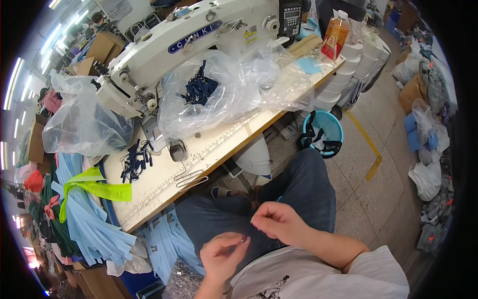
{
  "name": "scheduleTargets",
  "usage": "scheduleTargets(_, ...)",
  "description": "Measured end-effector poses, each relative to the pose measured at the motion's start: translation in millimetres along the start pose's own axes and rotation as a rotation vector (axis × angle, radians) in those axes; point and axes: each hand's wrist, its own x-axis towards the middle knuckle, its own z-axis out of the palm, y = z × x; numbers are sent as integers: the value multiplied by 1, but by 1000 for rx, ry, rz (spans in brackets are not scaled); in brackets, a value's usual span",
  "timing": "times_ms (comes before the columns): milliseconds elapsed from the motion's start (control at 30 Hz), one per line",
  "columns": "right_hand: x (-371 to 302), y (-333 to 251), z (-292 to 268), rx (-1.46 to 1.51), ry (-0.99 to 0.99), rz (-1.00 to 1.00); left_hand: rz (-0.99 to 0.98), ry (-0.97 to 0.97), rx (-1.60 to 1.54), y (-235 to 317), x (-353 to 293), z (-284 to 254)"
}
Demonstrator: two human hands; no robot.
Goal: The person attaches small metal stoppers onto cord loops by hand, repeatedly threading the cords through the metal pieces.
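My left hand is over my lap, thumb and forefinger pinched on a small dark piece too tiny to name. Just right of it and a little higher is my right hand, its fingers curled together; whatever they may hold is hidden. A gap separates the two hands. On the table ahead lies a loose heap of navy cord pulls. More navy pieces rest in a clear plastic bag under the sewing machine's arm. Light blue fabric strips hang by my left thigh.
A white industrial sewing machine spans the table. At the left edge are a neon yellow strip and blue strips. A turquoise basket stands on the floor, right. An orange-labelled bottle is at the table's far end.
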Motion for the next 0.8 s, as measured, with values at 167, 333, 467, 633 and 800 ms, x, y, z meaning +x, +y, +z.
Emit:
scheduleTargets(167, 1, -3, 0, 387, 55, 275, -30, 60, -414, 5, 0, 12)
scheduleTargets(333, 8, -1, 9, 443, 46, 310, -30, 11, -522, 3, 2, 7)
scheduleTargets(467, 17, -7, 13, 366, -5, 373, -18, -12, -703, -4, 2, 0)
scheduleTargets(633, 57, -50, 14, -141, -62, -92, -135, 24, -656, 5, 10, -7)
scheduleTargets(800, 149, -152, 11, -632, 277, -545, -129, 141, -472, -3, 17, -27)
